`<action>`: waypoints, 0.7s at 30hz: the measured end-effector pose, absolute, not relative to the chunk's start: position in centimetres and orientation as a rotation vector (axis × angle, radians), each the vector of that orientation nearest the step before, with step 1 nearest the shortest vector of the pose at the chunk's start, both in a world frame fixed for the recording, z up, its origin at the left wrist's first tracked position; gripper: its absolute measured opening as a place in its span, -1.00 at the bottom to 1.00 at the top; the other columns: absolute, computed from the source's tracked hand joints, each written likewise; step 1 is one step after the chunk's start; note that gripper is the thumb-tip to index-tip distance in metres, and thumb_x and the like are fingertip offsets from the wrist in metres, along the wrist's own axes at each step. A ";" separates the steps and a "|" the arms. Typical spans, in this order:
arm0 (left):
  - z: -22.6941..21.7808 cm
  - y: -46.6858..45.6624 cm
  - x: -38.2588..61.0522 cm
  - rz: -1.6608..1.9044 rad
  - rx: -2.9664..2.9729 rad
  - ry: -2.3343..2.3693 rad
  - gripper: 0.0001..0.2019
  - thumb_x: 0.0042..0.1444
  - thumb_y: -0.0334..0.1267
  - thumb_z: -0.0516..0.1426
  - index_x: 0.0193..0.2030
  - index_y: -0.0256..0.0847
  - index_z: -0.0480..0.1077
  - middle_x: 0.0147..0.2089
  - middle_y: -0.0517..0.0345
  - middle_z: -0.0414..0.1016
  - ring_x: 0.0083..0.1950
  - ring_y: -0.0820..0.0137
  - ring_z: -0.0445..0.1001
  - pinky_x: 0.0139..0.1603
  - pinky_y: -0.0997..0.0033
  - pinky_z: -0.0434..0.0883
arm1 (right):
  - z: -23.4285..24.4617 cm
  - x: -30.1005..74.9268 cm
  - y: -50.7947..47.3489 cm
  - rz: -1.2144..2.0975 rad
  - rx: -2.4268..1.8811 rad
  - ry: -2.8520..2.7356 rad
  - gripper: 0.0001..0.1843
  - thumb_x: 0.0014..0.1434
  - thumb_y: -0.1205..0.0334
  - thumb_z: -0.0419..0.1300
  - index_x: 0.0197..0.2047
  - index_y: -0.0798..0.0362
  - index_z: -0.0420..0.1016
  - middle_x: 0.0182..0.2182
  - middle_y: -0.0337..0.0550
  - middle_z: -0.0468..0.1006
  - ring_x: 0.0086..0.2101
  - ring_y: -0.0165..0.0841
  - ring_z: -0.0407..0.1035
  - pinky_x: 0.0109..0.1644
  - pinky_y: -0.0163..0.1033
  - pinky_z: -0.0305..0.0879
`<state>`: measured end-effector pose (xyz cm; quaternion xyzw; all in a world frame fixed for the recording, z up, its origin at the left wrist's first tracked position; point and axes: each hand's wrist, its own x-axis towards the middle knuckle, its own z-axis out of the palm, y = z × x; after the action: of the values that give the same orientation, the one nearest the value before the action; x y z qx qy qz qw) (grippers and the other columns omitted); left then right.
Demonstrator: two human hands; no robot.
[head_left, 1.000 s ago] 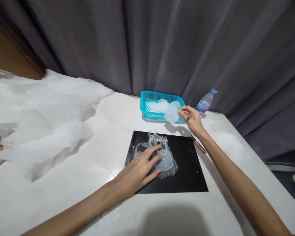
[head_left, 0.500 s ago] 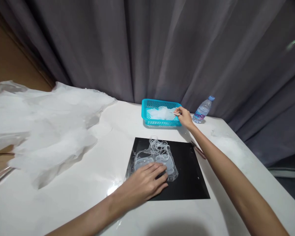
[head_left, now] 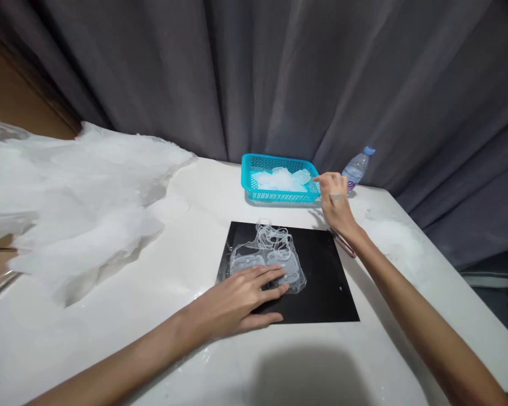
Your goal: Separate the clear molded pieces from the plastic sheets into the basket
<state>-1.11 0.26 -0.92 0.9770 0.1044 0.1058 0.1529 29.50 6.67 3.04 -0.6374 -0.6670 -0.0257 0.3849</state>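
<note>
My left hand [head_left: 241, 296] lies flat with its fingers spread on a clear, floppy plastic piece [head_left: 279, 256] with trailing strips. That piece rests on a black mat [head_left: 325, 293]. My right hand [head_left: 335, 200] hovers just past the right end of a teal basket [head_left: 279, 197], fingers loosely apart, nothing in them. Several clear pieces [head_left: 281, 179] are heaped in the basket.
A water bottle [head_left: 356, 167] stands behind my right hand. A thin pink-handled tool [head_left: 342, 242] lies at the mat's right edge. A big pile of white translucent sheeting [head_left: 76, 203] covers the table's left side. Pale scraps [head_left: 392, 237] lie at right. A grey curtain hangs behind.
My right hand carried a clear piece to the basket, let it go there and drew back to the right. My left hand stayed pressed on the piece on the mat.
</note>
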 end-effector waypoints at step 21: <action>-0.3 0.9 -1.0 0.213 2.549 0.392 -0.47 0.32 0.12 0.21 0.37 0.08 0.40 0.53 -0.01 0.24 0.48 0.03 0.30 0.42 0.01 0.31 | 0.3 26.1 -7.3 0.897 -1.189 -2.042 -0.87 0.44 0.18 0.20 -0.07 -0.04 0.59 -0.14 -0.14 0.65 -0.09 -0.26 0.49 0.07 -0.12 0.41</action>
<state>-1.03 0.89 -0.30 0.9475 0.1456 0.0792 0.2734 26.12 -7.25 0.25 -0.4485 -0.7701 0.3381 0.3023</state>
